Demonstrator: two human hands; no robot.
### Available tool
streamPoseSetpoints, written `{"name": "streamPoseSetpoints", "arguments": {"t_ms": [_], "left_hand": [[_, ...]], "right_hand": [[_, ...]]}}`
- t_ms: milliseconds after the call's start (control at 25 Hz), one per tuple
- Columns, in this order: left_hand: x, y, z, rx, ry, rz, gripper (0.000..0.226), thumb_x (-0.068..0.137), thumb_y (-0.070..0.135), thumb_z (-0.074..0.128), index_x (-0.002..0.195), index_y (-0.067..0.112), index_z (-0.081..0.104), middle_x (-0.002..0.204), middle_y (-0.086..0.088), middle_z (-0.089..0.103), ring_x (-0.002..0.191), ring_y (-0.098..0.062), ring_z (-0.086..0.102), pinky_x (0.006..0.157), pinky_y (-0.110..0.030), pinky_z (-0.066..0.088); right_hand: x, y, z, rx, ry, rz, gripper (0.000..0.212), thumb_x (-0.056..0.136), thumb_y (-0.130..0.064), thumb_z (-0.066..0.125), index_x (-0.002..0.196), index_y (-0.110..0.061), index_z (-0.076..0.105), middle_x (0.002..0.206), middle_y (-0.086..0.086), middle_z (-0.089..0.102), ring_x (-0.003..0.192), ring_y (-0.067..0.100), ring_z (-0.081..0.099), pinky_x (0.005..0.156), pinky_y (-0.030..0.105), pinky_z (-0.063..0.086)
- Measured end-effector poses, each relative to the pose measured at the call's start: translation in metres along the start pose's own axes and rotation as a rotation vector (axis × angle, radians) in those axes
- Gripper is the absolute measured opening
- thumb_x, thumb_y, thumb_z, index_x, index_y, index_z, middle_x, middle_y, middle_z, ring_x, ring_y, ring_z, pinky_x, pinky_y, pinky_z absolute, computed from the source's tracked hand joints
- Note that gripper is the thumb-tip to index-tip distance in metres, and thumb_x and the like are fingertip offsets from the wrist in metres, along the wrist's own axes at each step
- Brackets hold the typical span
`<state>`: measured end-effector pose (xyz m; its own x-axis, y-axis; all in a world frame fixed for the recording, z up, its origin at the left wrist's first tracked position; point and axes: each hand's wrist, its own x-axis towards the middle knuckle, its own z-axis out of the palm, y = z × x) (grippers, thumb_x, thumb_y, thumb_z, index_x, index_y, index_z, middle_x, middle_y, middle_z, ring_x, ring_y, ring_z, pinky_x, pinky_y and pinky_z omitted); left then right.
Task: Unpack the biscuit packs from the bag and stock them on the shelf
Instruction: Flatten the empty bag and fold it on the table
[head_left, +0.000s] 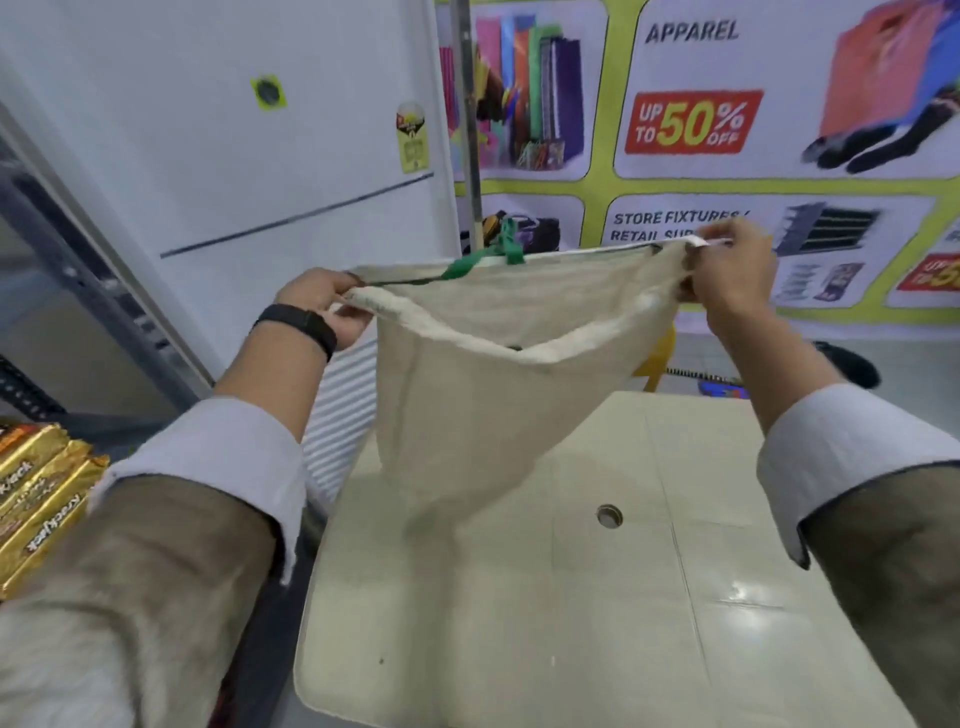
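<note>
A: Status? Biscuit packs (39, 514) lie stacked at near left; worktop (597, 597) is below the bag.

B: Left hand (324, 306) and right hand (730, 270) each pinch the bag (493, 374) rim, mouth spread. Risk: a pinch slips and the bag drops.

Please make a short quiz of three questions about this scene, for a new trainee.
1. True or false: both hands grip the cloth bag by its top edge.
2. Where do the gold biscuit packs lie? A) on the table B) at the person's left C) inside the bag
3. Fill in: the bag's handle is ____ in colour.

Key: 1 true, the left hand and the right hand hold it up; 2 B; 3 green.
</note>
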<state>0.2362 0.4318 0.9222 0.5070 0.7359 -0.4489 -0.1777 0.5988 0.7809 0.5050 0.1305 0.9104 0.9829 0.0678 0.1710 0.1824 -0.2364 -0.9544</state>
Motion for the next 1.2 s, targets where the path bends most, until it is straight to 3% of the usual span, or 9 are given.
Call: {"name": "streamPoseSetpoints", "arguments": {"t_ms": [120,240,320,480,640,800,920,1040,1200], "left_hand": [[-0.026,0.031,0.022,0.137,-0.063,0.358,0.056,0.08,-0.022,0.052,0.127,0.008,0.058,0.093,-0.009,0.058,0.075,-0.019,0.059,0.077,-0.031,0.059],[-0.062,0.014,0.002,0.54,-0.063,0.821,0.05,0.068,-0.012,0.067,0.106,0.021,0.067,0.1,-0.002,0.064,0.084,-0.012,0.062,0.07,-0.022,0.054],[-0.078,-0.035,-0.036,0.748,-0.013,0.944,0.038,0.076,-0.002,0.068,0.102,0.026,0.068,0.099,0.003,0.069,0.085,-0.01,0.064,0.072,-0.019,0.053],[-0.058,-0.155,-0.124,0.934,0.139,0.584,0.021,0.083,0.038,0.058,0.101,0.041,0.067,0.092,0.005,0.075,0.079,-0.022,0.073,0.074,-0.041,0.062],[-0.036,-0.245,-0.168,0.902,0.118,0.149,0.029,0.091,0.012,0.059,0.107,0.029,0.075,0.098,-0.008,0.077,0.07,-0.023,0.075,0.075,-0.045,0.064],[-0.046,-0.299,-0.214,1.163,0.081,-0.13,0.039,0.077,0.011,0.067,0.106,0.036,0.074,0.108,-0.005,0.074,0.093,-0.031,0.072,0.087,-0.043,0.06],[-0.061,-0.289,-0.211,0.995,0.144,-0.262,0.019,0.08,0.011,0.064,0.094,0.022,0.072,0.093,-0.012,0.074,0.082,-0.034,0.072,0.077,-0.044,0.062],[-0.045,-0.255,-0.175,0.692,0.169,-0.322,0.009,0.089,0.003,0.055,0.089,0.006,0.063,0.079,-0.017,0.064,0.069,-0.032,0.065,0.063,-0.041,0.062],[0.019,-0.226,-0.113,0.399,0.142,-0.383,0.014,0.095,0.003,0.051,0.084,0.005,0.059,0.087,-0.015,0.061,0.076,-0.027,0.062,0.085,-0.042,0.057]], "right_hand": [[0.001,-0.039,-0.041,0.296,-0.011,0.117,0.034,0.094,0.003,0.046,0.088,-0.012,0.075,0.102,0.021,0.071,0.061,0.03,0.073,0.056,0.033,0.061],[-0.056,-0.025,-0.094,0.313,0.053,-0.026,0.029,0.082,0.008,0.053,0.082,-0.011,0.076,0.085,0.017,0.072,0.067,0.031,0.072,0.063,0.037,0.063],[-0.106,0.031,-0.117,0.175,0.059,-0.08,0.025,0.076,0.008,0.059,0.082,-0.011,0.075,0.079,0.013,0.071,0.064,0.027,0.068,0.065,0.041,0.064],[-0.194,0.161,-0.119,-0.238,-0.04,0.058,0.02,0.065,-0.01,0.075,0.072,-0.028,0.076,0.073,-0.003,0.076,0.064,0.012,0.07,0.066,0.037,0.061],[-0.25,0.238,-0.102,-0.41,-0.215,0.223,0.022,0.073,-0.012,0.081,0.065,-0.029,0.071,0.066,-0.01,0.072,0.068,0.013,0.07,0.058,0.018,0.046],[-0.29,0.286,-0.109,-0.545,-0.408,0.44,0.013,0.074,-0.014,0.075,0.065,-0.023,0.071,0.061,-0.004,0.071,0.064,0.022,0.071,0.065,0.038,0.06],[-0.287,0.283,-0.122,-0.377,-0.335,0.668,0.003,0.075,-0.005,0.07,0.072,-0.004,0.071,0.068,0.012,0.074,0.052,0.028,0.068,0.062,0.044,0.063],[-0.24,0.271,-0.119,0.019,-0.166,0.916,0.005,0.08,0.005,0.063,0.085,0.004,0.065,0.082,0.022,0.064,0.059,0.031,0.065,0.059,0.036,0.062],[-0.153,0.257,-0.082,0.43,-0.105,1.097,0.006,0.089,0.006,0.054,0.085,0.004,0.058,0.081,0.014,0.053,0.054,0.021,0.067,0.059,0.036,0.064]]}}
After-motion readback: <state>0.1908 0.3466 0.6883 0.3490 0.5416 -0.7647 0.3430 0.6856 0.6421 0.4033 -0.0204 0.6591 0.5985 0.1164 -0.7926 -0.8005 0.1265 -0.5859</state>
